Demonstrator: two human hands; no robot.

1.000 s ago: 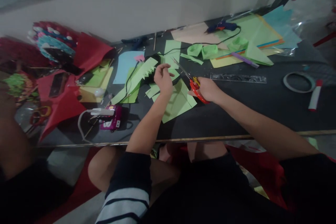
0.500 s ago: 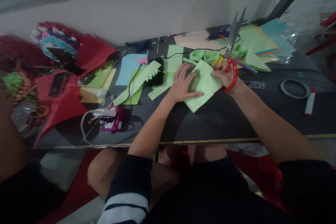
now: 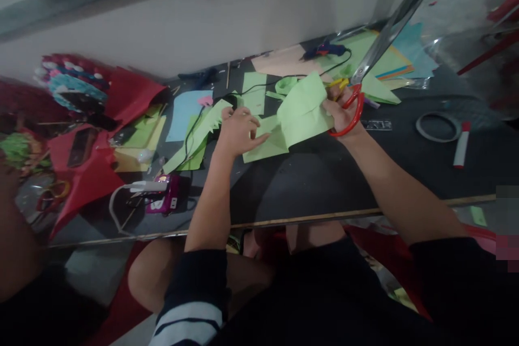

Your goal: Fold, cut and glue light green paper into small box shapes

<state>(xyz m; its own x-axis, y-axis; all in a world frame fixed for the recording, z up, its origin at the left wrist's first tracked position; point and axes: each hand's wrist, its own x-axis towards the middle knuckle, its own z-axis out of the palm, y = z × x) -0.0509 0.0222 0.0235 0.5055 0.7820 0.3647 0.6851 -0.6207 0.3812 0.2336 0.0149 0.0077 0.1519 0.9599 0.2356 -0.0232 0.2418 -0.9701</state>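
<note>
My right hand is closed round the red handles of a pair of scissors, whose long blades point up and away to the right. The same hand also pinches the right edge of a light green paper sheet, lifting that side off the dark table. My left hand rests on the sheet's lower left part, fingers curled and pressing it down. Behind the left hand lie more green paper pieces, one with a zigzag-cut edge.
Red paper and a phone lie at the left, with a pink device and white cable near the front edge. A glue gun and coloured sheets lie at the back right. A ruler, tape roll and marker lie right.
My right hand has swung the scissors up from the table, then gripped the green sheet's right edge and raised it. My left hand moved onto the sheet and now holds its left part.
</note>
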